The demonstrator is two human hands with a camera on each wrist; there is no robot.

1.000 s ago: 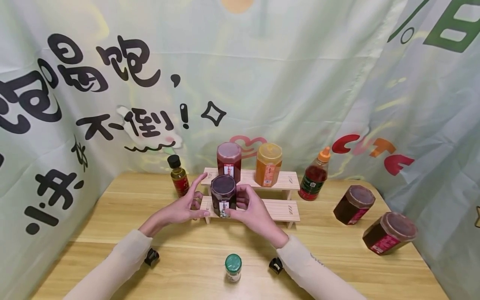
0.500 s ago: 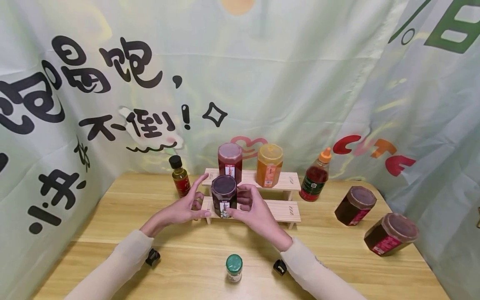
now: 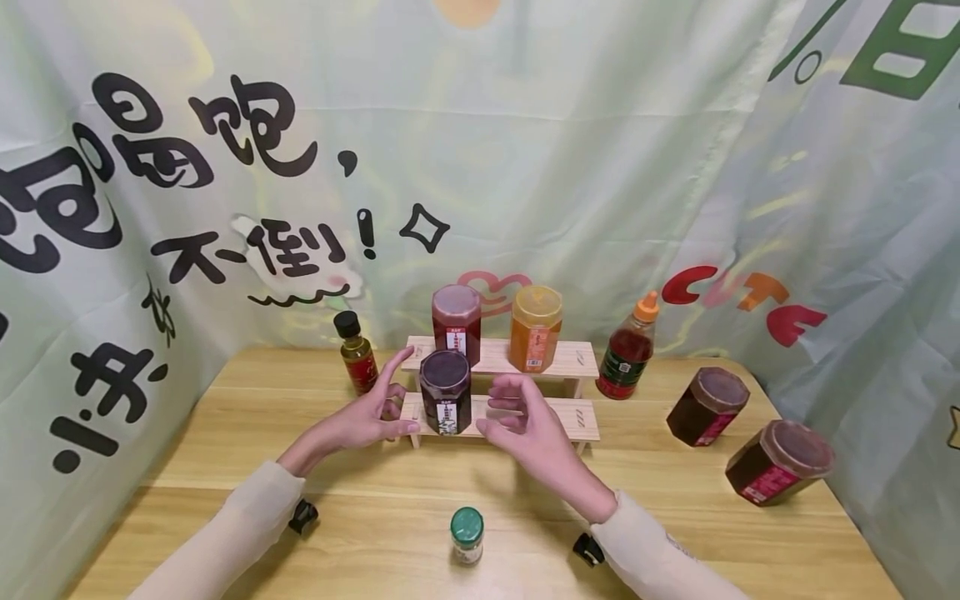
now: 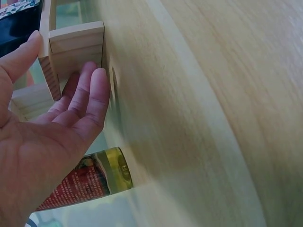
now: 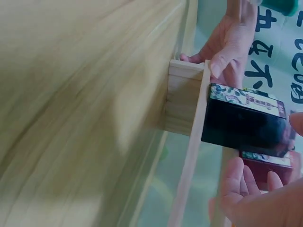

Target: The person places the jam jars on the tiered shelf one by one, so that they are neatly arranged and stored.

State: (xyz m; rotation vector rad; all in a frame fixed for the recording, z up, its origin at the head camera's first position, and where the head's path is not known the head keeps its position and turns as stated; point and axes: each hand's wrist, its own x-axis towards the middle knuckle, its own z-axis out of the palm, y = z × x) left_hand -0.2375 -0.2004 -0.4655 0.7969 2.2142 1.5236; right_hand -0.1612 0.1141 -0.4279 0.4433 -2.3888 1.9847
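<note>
A dark hexagonal jar (image 3: 446,392) with a white label stands upright on the lower step of a small wooden two-tier rack (image 3: 573,420), toward its left end. My left hand (image 3: 366,419) is at the rack's left end, its thumb tip at the edge of the lower board and its fingers spread. In the left wrist view, some fingers (image 4: 98,90) reach below that board beside its leg. To the right of the dark jar, my right hand (image 3: 536,433) holds nothing; its fingers are loosely bent, with a gap between them and the jar.
On the upper step stand a red jar (image 3: 456,317) and an orange-yellow jar (image 3: 536,329). Left is an oil bottle (image 3: 357,354); right, an orange-capped sauce bottle (image 3: 628,350) and two dark jars (image 3: 708,407). A green-capped shaker (image 3: 467,535) stands in front. Printed cloth hangs behind.
My right hand has let go of the dark jar and moved a little to the right. The jar stays on the lower step, and my left hand has kept its place.
</note>
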